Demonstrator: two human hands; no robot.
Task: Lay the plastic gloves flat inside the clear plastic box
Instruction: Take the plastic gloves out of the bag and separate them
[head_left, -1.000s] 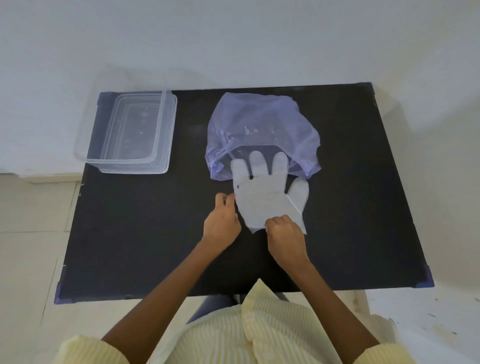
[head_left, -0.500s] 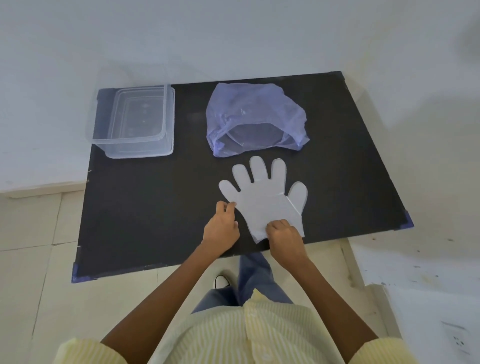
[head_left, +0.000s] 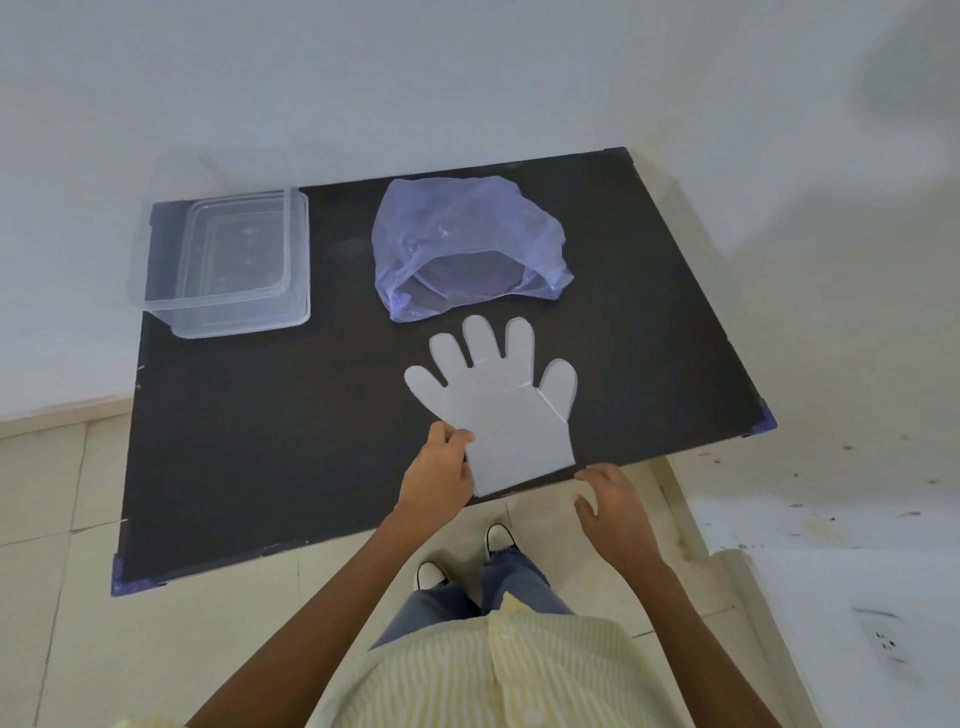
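Observation:
A whitish plastic glove (head_left: 501, 400) lies spread flat on the black table (head_left: 270, 415), fingers pointing away from me, its cuff over the table's near edge. My left hand (head_left: 436, 475) pinches the glove's left cuff edge. My right hand (head_left: 613, 501) hovers just off the cuff's right corner, fingers apart, holding nothing. The clear plastic box (head_left: 228, 260) stands at the table's far left corner, with nothing visible inside it.
A crumpled bluish plastic bag (head_left: 467, 244) lies open just beyond the glove's fingertips. A white wall runs behind the table. Tiled floor and my shoes (head_left: 462, 556) show below the near edge. A white ledge with a socket is at the lower right.
The glove has been pulled toward me, clear of the bag, and its cuff now overhangs the near edge. My right hand has let go of the cuff and moved right.

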